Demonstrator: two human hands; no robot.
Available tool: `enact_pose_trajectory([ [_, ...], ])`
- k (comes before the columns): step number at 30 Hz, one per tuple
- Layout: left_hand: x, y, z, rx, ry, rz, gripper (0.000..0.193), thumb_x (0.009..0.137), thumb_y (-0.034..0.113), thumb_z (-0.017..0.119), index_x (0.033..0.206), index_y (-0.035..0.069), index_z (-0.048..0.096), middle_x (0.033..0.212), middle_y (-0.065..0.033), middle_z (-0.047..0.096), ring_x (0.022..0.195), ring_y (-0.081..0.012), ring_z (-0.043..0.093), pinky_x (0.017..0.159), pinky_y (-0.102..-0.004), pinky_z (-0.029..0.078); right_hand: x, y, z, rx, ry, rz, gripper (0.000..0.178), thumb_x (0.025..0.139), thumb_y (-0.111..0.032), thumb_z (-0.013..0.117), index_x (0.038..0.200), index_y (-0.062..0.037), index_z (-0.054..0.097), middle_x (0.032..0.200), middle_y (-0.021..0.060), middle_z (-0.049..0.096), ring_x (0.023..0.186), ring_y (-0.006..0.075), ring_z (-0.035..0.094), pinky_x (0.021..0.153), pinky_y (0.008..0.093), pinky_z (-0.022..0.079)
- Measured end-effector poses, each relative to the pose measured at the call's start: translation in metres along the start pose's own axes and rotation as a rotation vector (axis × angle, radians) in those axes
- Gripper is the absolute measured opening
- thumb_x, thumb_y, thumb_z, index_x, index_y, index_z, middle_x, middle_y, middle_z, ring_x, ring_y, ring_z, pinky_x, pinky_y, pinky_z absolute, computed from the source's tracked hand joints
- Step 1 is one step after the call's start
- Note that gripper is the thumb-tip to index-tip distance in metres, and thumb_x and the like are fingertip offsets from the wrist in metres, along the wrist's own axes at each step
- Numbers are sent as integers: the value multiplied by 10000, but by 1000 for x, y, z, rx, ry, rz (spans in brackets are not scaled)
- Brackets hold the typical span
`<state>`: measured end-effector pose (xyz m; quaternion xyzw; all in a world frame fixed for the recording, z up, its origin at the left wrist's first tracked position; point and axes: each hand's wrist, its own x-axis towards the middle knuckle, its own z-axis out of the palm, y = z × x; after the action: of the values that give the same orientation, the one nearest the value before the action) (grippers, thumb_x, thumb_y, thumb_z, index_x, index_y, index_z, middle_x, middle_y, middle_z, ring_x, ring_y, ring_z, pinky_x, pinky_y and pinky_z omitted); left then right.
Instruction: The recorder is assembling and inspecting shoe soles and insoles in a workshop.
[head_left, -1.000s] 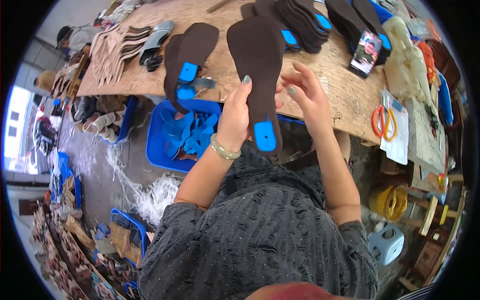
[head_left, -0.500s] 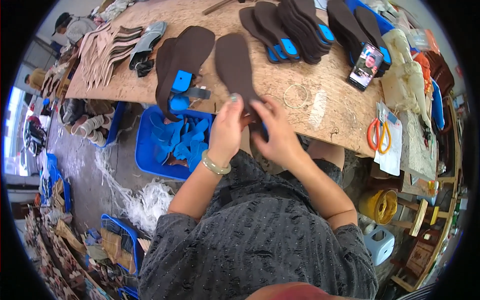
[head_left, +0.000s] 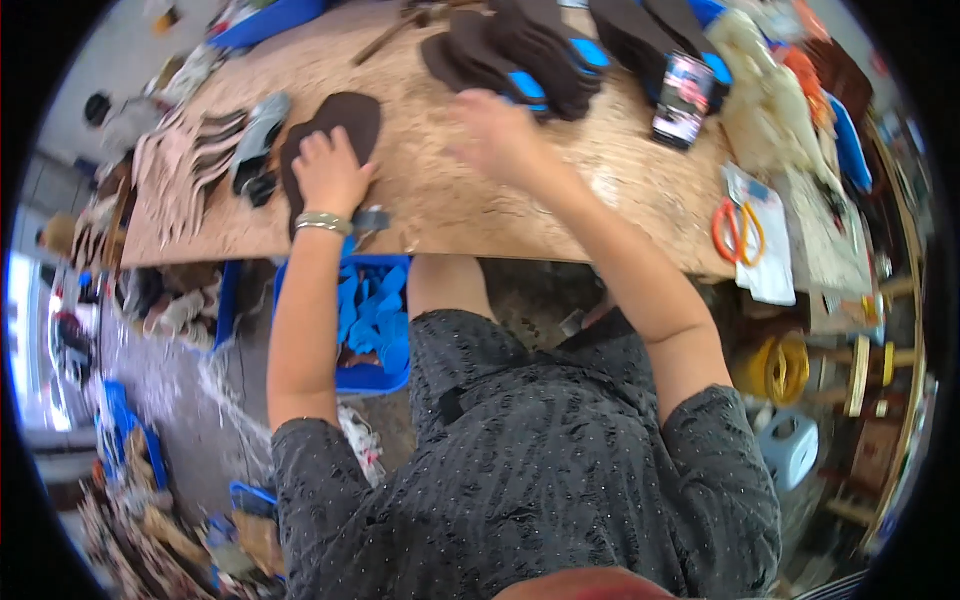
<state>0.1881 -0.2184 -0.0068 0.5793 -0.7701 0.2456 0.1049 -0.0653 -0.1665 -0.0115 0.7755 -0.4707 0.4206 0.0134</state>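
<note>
My left hand [head_left: 333,175] lies with spread fingers on a dark brown shoe insole [head_left: 348,112], the upper one of a few at the table's left side. A grey strip [head_left: 373,219] sticks out beside that wrist. My right hand [head_left: 498,140], smeared by motion, hovers over the middle of the table, its fingers apart and nothing seen in them. Just beyond it is a stack of dark insoles [head_left: 485,62] with blue heel patches [head_left: 527,86]. Below the table edge stands a blue bin [head_left: 375,378] with blue cut pieces [head_left: 378,315].
Pale curved strips [head_left: 180,185] and a grey bundle [head_left: 262,140] lie at left. At right are more insoles [head_left: 640,45], a phone [head_left: 684,100], and orange-handled scissors [head_left: 738,232] on white paper. A yellow bucket [head_left: 775,370] and grey-blue stool [head_left: 790,448] stand below.
The single insole that both hands worked on has left the near middle of the table. My left hand moved left onto the other insoles; my right moved up toward the stack. The view shifted.
</note>
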Motion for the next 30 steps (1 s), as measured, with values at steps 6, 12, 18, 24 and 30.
enact_pose_trajectory([
  [6,34,-8,27,31,36,-3,694,798,439,666,1333,70,422,1144,-228,544,1082,-399,516,876,-503,432,-71,-47,-14,117,1,14,281,774,-196,702,1024,-75,659,1160,107,611,1027,292,580,878,392,444],
  [12,74,-5,20,-109,-83,-84,629,775,294,720,1299,83,443,1141,-223,556,1080,-410,538,886,-464,462,-138,-55,-32,282,-7,65,195,799,-157,681,978,-82,666,1106,73,631,1007,266,590,868,389,440],
  [18,101,-31,26,-186,-278,-139,596,710,279,772,1176,-26,562,1160,-251,599,1066,-358,591,927,-408,463,-171,-55,-63,390,27,170,128,793,-134,676,885,-45,668,990,63,650,910,252,615,795,379,487],
  [24,112,-55,7,-145,-450,-115,443,757,329,721,1023,-17,645,1068,-239,641,1020,-365,611,860,-420,471,-167,-57,-76,482,70,223,129,810,-112,664,911,-32,663,976,85,656,875,264,631,744,364,507],
  [30,46,57,-145,-177,79,199,323,883,325,585,910,4,565,821,-217,641,773,-412,611,680,-478,455,-126,-67,-100,594,-2,472,494,814,-173,691,1240,1,510,1150,198,592,1008,308,614,853,362,502],
])
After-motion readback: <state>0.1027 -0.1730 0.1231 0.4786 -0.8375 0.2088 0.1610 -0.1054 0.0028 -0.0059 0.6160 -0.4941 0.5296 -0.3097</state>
